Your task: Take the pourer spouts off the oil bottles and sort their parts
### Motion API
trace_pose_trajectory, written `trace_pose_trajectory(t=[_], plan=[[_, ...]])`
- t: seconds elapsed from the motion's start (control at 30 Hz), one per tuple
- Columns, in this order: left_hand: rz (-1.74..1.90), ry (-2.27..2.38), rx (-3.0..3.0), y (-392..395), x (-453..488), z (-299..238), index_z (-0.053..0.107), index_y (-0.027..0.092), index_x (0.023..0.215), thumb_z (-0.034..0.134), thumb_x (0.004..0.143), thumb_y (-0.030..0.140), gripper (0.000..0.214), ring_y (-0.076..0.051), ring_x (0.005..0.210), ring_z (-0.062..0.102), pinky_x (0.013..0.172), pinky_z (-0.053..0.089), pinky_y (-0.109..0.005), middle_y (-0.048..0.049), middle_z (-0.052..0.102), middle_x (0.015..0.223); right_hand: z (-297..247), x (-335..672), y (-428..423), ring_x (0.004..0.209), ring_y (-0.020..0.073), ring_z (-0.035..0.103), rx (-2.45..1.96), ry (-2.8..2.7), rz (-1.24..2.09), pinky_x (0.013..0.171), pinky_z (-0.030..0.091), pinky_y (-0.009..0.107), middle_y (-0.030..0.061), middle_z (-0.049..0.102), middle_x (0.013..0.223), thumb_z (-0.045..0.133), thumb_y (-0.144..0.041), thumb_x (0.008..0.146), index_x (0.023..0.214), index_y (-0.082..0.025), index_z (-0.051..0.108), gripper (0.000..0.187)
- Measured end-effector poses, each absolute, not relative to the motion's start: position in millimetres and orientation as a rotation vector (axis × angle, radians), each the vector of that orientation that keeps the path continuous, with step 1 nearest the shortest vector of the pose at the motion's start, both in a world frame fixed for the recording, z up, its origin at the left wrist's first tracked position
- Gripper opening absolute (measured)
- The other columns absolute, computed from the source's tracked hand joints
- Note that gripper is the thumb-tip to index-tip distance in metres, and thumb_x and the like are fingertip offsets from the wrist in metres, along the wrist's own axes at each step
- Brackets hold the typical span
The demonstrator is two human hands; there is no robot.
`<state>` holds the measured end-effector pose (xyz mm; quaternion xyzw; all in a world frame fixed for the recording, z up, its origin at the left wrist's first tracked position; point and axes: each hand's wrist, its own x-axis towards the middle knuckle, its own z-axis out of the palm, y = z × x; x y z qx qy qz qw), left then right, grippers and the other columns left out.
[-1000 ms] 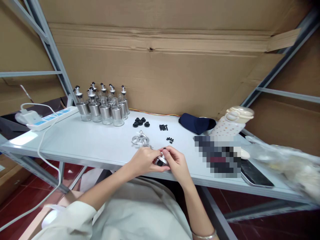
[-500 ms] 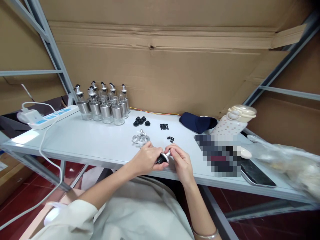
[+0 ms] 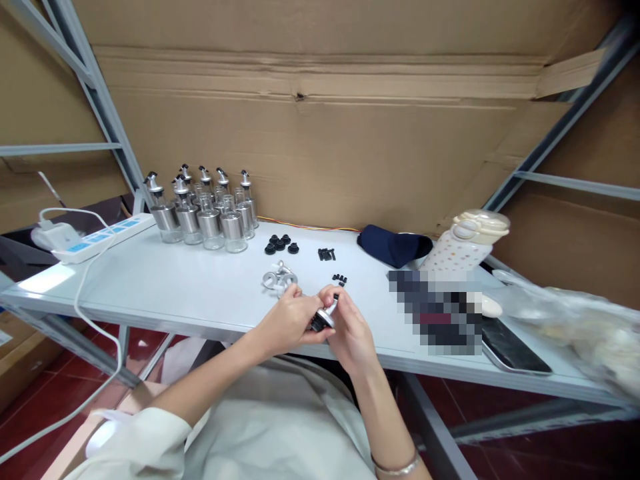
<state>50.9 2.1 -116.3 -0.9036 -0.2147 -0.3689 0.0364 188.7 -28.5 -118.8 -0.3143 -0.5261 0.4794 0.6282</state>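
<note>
Near the table's front edge, my left hand (image 3: 295, 321) is closed around the black ribbed stopper of a bottle pour spout (image 3: 326, 318), whose silver collar and thin tube point up and to the right. My right hand (image 3: 353, 330) has its fingers closed at the tube's end, where a small black piece (image 3: 337, 297) shows between them. Those fingers partly hide the tip. Just beyond my hands lie several silver spout parts (image 3: 280, 277). Farther back are black stoppers (image 3: 281, 244), black lever-like pieces (image 3: 327, 254) and small black caps (image 3: 340, 279).
Several glass bottles with steel bands (image 3: 234, 227) stand at the back left, some topped with spouts. A power strip (image 3: 105, 239) lies at the left edge. On the right are a navy cap (image 3: 393, 247), a dotted flask (image 3: 457, 247), a phone (image 3: 517, 345) and a plastic bag (image 3: 565, 327).
My right hand has moved slightly left and turned, its fingers now raised around the spout's tip. A black piece now shows at the tip. My left hand keeps its hold.
</note>
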Motion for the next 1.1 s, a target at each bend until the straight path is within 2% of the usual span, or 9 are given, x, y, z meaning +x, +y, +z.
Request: trace_pose_trajectory(t=[0.17, 0.3, 0.4, 0.5, 0.6, 0.67, 0.8, 0.97, 1.1], plan=[[-1.2, -0.645, -2.748, 1.6, 50.4, -114.0, 0.049, 0.016, 0.081, 0.027, 0.093, 0.05, 0.043, -0.012, 0.051, 0.033, 0.06, 0.031, -0.029, 0.0013, 0.053, 0.059, -110.9, 174.7, -33.8, 0.065, 0.0146, 0.043, -0.634, -1.073, 1.209, 0.064, 0.043, 0.028, -0.0006, 0.037, 0.072, 0.044, -0.048, 0.085, 0.069, -0.023, 0.04, 0.03], [-1.142, -0.61, -2.751, 1.6, 50.0, -113.0, 0.051, 0.016, 0.086, 0.031, 0.094, 0.046, 0.037, -0.013, 0.051, 0.035, 0.061, 0.03, -0.029, 0.0017, 0.055, 0.06, -110.5, 173.5, -36.4, 0.064, 0.0152, 0.041, -0.629, -1.026, 1.235, 0.064, 0.044, 0.029, -0.0008, 0.035, 0.07, 0.045, -0.048, 0.084, 0.067, -0.023, 0.036, 0.031], [-1.162, -0.617, -2.721, 2.2, 50.2, -114.6, 0.051, 0.016, 0.089, 0.03, 0.094, 0.046, 0.037, -0.012, 0.05, 0.036, 0.062, 0.029, -0.03, 0.0022, 0.056, 0.059, -111.4, 169.5, -36.6, 0.063, 0.0145, 0.041, -0.617, -0.951, 1.257, 0.063, 0.044, 0.028, -0.0009, 0.036, 0.07, 0.05, -0.048, 0.081, 0.067, -0.023, 0.039, 0.031], [-1.158, -0.581, -2.677, 2.2, 50.8, -116.9, 0.049, 0.016, 0.08, 0.027, 0.094, 0.05, 0.042, -0.012, 0.05, 0.038, 0.061, 0.028, -0.03, 0.0015, 0.056, 0.059, -105.9, 170.6, -37.9, 0.063, 0.0134, 0.042, -0.559, -0.875, 1.251, 0.064, 0.045, 0.028, -0.0019, 0.037, 0.07, 0.055, -0.049, 0.08, 0.068, -0.023, 0.042, 0.031], [-1.094, -0.498, -2.664, 1.5, 50.2, -117.6, 0.046, 0.017, 0.073, 0.031, 0.092, 0.052, 0.042, -0.012, 0.051, 0.043, 0.062, 0.027, -0.03, 0.0015, 0.057, 0.058, -90.7, 187.7, -42.3, 0.066, 0.0136, 0.047, -0.476, -0.849, 1.125, 0.068, 0.047, 0.03, -0.0036, 0.04, 0.066, 0.056, -0.051, 0.08, 0.066, -0.024, 0.042, 0.034], [-1.142, -0.562, -2.669, 1.3, 48.9, -116.9, 0.047, 0.017, 0.076, 0.034, 0.092, 0.048, 0.037, -0.011, 0.052, 0.045, 0.065, 0.028, -0.03, 0.0019, 0.059, 0.061, -80.6, 207.4, -44.1, 0.064, 0.0135, 0.05, -0.488, -0.982, 1.036, 0.069, 0.047, 0.031, -0.0043, 0.043, 0.061, 0.057, -0.052, 0.079, 0.064, -0.023, 0.047, 0.034], [-1.282, -0.683, -2.664, 1.2, 47.4, -115.4, 0.048, 0.017, 0.085, 0.04, 0.09, 0.043, 0.029, -0.011, 0.054, 0.049, 0.068, 0.03, -0.03, 0.0016, 0.062, 0.065, -79.9, 246.1, -33.7, 0.064, 0.0162, 0.058, -1.007, -1.276, 0.642, 0.069, 0.046, 0.033, 0.0009, 0.064, 0.069, 0.07, -0.037, 0.07, 0.073, -0.02, 0.063, 0.019], [-1.269, -0.551, -2.643, -0.6, 49.8, -115.9, 0.048, 0.016, 0.082, 0.041, 0.09, 0.041, 0.028, -0.012, 0.058, 0.053, 0.068, 0.029, -0.03, 0.0011, 0.062, 0.067, -104.5, 260.6, -2.1, 0.063, 0.02, 0.062, -1.725, -1.474, 0.209, 0.065, 0.043, 0.031, 0.0043, 0.068, 0.066, 0.064, -0.016, 0.068, 0.067, -0.017, 0.064, 0.002], [-1.229, -0.556, -2.619, -0.9, 50.8, -115.8, 0.049, 0.016, 0.079, 0.04, 0.09, 0.042, 0.03, -0.011, 0.056, 0.051, 0.066, 0.029, -0.03, 0.0012, 0.061, 0.065, -116.1, 254.0, 13.5, 0.072, 0.0216, 0.064, -1.878, -1.704, 0.025, 0.067, 0.041, 0.029, 0.0094, 0.071, 0.078, 0.058, -0.014, 0.075, 0.077, -0.016, 0.067, 0.01]])
